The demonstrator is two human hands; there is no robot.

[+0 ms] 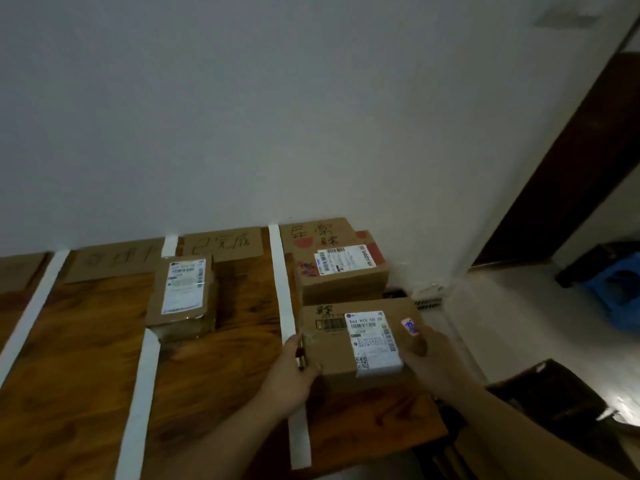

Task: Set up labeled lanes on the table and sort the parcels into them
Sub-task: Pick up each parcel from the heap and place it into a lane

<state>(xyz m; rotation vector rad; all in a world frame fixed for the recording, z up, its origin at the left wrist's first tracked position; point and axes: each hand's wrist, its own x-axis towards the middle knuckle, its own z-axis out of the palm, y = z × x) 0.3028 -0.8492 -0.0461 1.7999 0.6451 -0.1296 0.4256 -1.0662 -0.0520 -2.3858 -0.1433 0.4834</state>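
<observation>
A brown cardboard parcel [332, 344] with a white shipping label sits in the rightmost lane of the wooden table [79, 341]. My left hand [294, 372] grips its left side and also holds a pen-like stick. My right hand [433, 362] holds its right side. Behind it lies another parcel [343, 271] with red marks, below a handwritten cardboard lane sign [317, 233]. A third parcel [183, 296] lies across the middle tape strip. White tape strips [282, 282] divide the lanes.
Two more cardboard lane signs [221, 244] lean at the wall. The table's right edge runs just past the held parcel. On the floor to the right are a dark open box [561, 400] and a blue stool [620, 292].
</observation>
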